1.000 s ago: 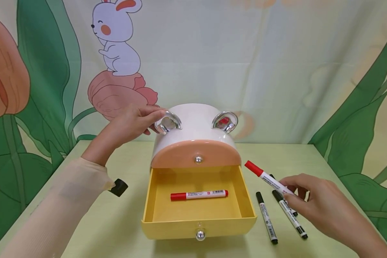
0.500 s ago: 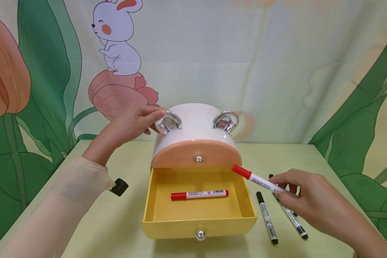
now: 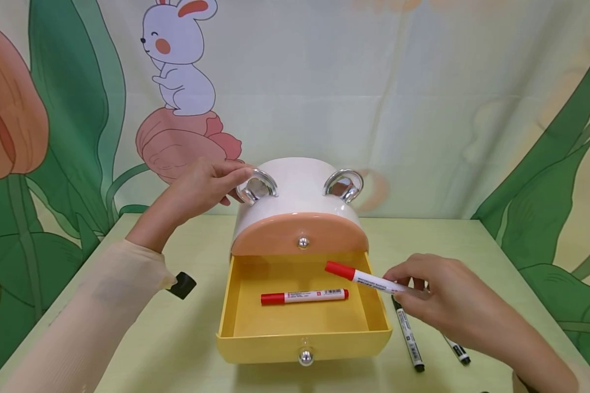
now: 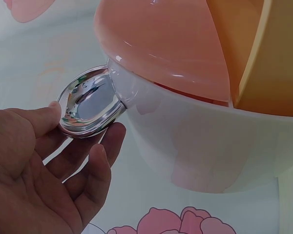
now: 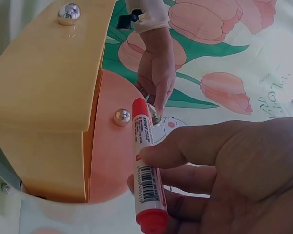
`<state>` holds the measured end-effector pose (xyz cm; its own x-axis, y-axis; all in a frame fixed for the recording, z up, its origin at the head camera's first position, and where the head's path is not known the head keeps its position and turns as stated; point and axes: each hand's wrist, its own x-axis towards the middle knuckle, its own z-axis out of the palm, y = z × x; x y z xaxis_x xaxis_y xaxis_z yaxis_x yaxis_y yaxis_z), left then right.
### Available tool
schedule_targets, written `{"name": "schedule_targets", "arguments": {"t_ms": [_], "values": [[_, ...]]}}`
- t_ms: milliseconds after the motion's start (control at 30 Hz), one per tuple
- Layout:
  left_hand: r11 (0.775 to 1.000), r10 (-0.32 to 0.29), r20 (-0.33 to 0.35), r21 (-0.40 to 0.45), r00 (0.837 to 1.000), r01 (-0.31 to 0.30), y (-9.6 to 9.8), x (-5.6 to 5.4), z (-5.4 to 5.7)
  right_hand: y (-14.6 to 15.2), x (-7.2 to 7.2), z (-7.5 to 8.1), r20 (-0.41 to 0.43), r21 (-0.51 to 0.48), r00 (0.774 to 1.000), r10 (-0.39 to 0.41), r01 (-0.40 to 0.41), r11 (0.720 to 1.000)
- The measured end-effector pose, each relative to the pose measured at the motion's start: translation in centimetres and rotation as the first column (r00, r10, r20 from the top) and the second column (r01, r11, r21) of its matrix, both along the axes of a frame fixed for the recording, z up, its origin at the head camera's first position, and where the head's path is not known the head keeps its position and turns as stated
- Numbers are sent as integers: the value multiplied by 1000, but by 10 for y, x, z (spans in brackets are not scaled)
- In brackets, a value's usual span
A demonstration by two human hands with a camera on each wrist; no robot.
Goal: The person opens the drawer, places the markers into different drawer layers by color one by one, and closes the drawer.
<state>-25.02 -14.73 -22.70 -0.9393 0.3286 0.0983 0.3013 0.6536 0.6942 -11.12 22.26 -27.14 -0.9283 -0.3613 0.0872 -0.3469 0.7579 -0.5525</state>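
My left hand (image 3: 201,188) pinches the silver ear (image 3: 257,186) on the left of a white box (image 3: 295,185) between thumb and fingers. Below the box's orange upper front, a yellow drawer (image 3: 302,347) is pulled out. Inside it lies a red-capped marker (image 3: 305,296), roughly crosswise. Over the drawer's right wall, my right hand (image 3: 447,295) pinches a second red marker (image 3: 366,279), its red cap pointing left above the drawer. The right wrist view shows thumb and fingers gripping that marker (image 5: 145,165) near its label.
Black-capped markers (image 3: 409,338) lie on the pale green table to the right of the drawer; one (image 3: 457,350) is partly hidden beneath my right hand. A second silver ear (image 3: 343,185) and a round knob (image 3: 305,358) stick out from the box. A printed curtain hangs behind.
My right hand has moved left with the red marker, from above the black markers to over the drawer's right side. The left hand, box and drawer have stayed put.
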Motion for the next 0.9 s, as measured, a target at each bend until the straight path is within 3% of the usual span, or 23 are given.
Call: {"name": "schedule_targets", "arguments": {"t_ms": [167, 500, 900], "values": [[1000, 0, 9, 9, 1000, 0, 0, -1, 0, -12, -5, 0, -19, -2, 998, 55, -55, 998], [1000, 3, 6, 14, 1000, -3, 0, -1, -1, -43, -17, 5, 22, 44, 992, 127, -128, 991], [1000, -12, -15, 13, 1000, 12, 0, -1, -2, -77, -34, -9, 0, 84, 946, 323, -322, 943]]}}
